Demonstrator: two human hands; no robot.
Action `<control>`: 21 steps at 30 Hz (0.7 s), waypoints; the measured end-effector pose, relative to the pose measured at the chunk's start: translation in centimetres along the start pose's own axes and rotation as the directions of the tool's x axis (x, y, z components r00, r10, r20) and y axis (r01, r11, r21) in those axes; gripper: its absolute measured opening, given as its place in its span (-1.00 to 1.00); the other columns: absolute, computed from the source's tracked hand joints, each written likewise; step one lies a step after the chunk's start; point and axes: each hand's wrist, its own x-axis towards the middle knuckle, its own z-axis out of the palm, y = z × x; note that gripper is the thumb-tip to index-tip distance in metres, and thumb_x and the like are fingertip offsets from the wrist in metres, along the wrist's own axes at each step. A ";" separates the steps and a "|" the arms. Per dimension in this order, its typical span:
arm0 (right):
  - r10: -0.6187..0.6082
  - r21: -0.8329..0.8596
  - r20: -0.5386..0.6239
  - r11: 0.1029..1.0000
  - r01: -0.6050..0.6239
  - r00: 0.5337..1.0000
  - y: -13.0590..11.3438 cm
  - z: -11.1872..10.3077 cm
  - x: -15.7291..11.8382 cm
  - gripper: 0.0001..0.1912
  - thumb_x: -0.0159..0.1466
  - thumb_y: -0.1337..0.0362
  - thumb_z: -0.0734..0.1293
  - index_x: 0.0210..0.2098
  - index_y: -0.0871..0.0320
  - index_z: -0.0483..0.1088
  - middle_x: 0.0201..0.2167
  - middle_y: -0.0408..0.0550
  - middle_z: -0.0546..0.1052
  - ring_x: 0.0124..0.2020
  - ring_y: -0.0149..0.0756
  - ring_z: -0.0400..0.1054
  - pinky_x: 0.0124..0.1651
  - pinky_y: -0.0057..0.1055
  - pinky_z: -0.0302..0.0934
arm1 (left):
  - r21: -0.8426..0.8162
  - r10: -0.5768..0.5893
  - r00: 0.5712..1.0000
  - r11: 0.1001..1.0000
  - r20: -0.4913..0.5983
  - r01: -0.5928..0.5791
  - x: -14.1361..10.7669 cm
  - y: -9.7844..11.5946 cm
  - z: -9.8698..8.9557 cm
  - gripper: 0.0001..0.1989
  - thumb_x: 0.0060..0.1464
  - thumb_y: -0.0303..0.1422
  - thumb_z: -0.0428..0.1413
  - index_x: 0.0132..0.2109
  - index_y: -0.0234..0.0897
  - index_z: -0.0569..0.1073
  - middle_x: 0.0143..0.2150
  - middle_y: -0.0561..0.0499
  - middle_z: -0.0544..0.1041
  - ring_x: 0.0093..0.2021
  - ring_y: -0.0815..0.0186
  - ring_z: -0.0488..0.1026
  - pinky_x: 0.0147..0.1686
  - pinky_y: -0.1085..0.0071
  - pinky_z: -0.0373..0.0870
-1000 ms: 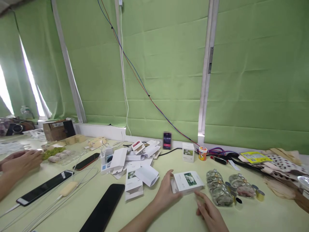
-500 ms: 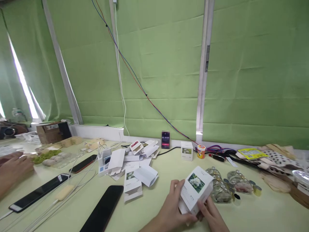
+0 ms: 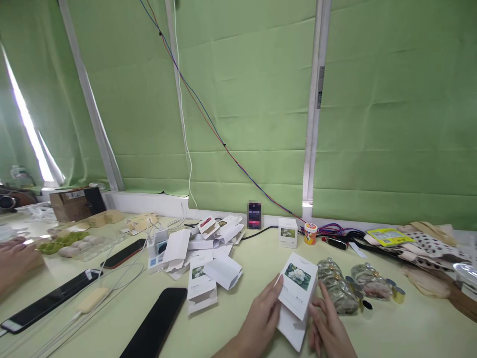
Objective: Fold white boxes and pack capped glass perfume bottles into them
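A small white carton (image 3: 294, 293) with a white-flower picture is between my hands at the lower middle. Its lower end stands open, a white flap hanging down. My left hand (image 3: 261, 315) grips the carton's left side, thumb near the front edge. Along the right edge lies my right hand (image 3: 328, 323), its index finger stretched up and the other fingers curled against the carton. Just beyond it are clear-wrapped bundles (image 3: 337, 288) with dull green contents, beside several small gold-coloured caps (image 3: 398, 295).
Flattened and open white cartons (image 3: 203, 271) lie piled left of centre. A closed white carton (image 3: 287, 232) stands by an orange-and-yellow tub (image 3: 310, 233) at the back. A black phone (image 3: 154, 323) and white cables are on the left, with another person's hand (image 3: 18, 263) farther left.
The carton has turned more upright, and its lower flap now hangs down in view. My right hand has shifted from its lower front to its right edge. My view has moved slightly right.
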 end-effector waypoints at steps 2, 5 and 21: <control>-0.053 -0.002 0.006 0.999 0.053 0.999 0.1 -0.2 0.0 0.04 0.09 -0.22 0.29 0.34 0.09 -0.27 0.04 0.17 0.43 -0.52 -0.28 0.44 -0.50 -0.36 0.35 | -0.016 0.034 0.999 0.999 0.032 -0.033 -0.1 0.3 0.0 -0.45 0.25 -0.42 -0.16 0.34 -0.06 -0.08 0.33 0.01 0.14 0.29 0.19 0.13 0.27 0.26 0.04; -0.066 0.034 0.049 0.997 0.064 0.997 0.1 -0.3 -0.2 0.11 0.05 -0.18 0.35 0.35 0.10 -0.31 0.22 0.16 0.26 -0.01 -0.04 0.38 -0.03 -0.23 0.30 | -0.071 0.035 0.997 0.997 0.062 -0.031 -0.3 0.4 0.0 -0.41 0.25 -0.42 -0.15 0.35 -0.04 -0.17 0.29 0.02 0.21 0.22 0.19 0.26 0.19 0.28 0.18; -0.064 -0.194 0.306 0.973 0.128 0.950 -0.5 -1.8 0.9 -0.40 0.20 0.19 0.26 0.22 0.18 0.16 0.16 0.10 0.37 0.14 -0.04 0.26 0.13 -0.16 0.18 | -0.610 -0.375 0.927 0.739 -0.020 0.286 0.9 1.0 0.5 -0.44 -0.04 -0.16 0.24 0.08 -0.34 0.42 0.08 -0.27 0.46 -0.10 0.02 0.50 -0.09 0.18 0.40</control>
